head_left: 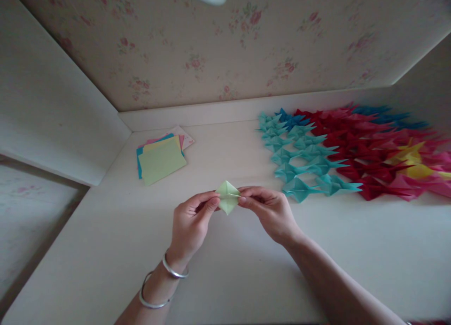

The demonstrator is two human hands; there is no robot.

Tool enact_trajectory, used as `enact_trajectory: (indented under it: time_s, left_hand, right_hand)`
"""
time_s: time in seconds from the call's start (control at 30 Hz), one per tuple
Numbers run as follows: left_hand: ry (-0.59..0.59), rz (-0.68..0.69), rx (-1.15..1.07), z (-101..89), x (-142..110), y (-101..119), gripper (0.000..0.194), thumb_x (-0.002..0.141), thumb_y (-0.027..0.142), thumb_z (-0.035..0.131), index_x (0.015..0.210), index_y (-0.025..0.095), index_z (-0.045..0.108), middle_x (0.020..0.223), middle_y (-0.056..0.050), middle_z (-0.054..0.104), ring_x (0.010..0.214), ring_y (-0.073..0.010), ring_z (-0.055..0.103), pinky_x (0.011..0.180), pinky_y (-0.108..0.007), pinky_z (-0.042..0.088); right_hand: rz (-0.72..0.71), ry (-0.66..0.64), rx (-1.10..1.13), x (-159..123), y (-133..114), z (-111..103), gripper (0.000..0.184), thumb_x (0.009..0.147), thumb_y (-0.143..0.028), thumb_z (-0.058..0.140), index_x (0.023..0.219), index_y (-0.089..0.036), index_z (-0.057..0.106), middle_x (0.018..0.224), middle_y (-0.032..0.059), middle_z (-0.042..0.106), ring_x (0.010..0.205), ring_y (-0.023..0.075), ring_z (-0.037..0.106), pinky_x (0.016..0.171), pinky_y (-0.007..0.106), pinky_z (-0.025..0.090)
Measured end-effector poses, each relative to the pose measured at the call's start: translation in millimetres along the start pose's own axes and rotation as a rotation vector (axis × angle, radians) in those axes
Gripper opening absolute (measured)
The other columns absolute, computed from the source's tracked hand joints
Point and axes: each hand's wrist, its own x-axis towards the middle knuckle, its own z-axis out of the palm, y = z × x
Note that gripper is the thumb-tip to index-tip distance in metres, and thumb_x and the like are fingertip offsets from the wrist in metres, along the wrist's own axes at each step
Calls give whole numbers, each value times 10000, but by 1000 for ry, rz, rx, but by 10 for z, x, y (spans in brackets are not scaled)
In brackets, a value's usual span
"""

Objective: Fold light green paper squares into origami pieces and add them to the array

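Observation:
Between my two hands is a small pale green origami crane (228, 204), its body spread into a diamond shape. My left hand (192, 221) pinches its left end between thumb and forefinger. On the other side, my right hand (269, 210) pinches the right end the same way. The fingertips hide both ends of the folded paper. It is held above the white table, in front of a stack of coloured paper sheets (164, 161) whose top sheet is also pale green.
Rows of folded paper cranes stand at the right: turquoise cranes (299, 189) nearest, then red cranes (373, 184), with pink, blue and yellow ones among them. A white panel (63, 81) rises at the left. Flowered wallpaper (211, 48) covers the wall behind the white table (232, 278).

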Motion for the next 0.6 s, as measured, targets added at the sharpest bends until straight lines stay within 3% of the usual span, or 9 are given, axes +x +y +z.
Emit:
enact_trajectory:
  time_s: [0.17,0.33,0.6]
  left_hand:
    - [5,-65,-84,3,9,-2,126,810,288,765,887,193,793,841,-18,795,738,-160,743,705,-249,642]
    - [8,-126,-135,30,-11,-1,144,818,291,761,912,187,797,868,-23,796,768,-159,740,729,-250,639]
    - [34,-112,-95,64,-53,-24,286,813,322,767,1080,220,773,949,-36,803,797,-176,749,765,-279,647]
  right_hand:
    - [98,-19,51,-13,-3,30,125,764,-332,799,798,-213,783,883,25,774,810,161,696,790,289,585]
    - [93,29,18,-26,-32,73,196,764,-388,789,777,-193,768,875,39,764,842,192,699,848,359,597]
    - [126,59,179,-11,20,47,194,759,-317,816,901,-200,750,845,30,770,813,174,713,828,338,584]
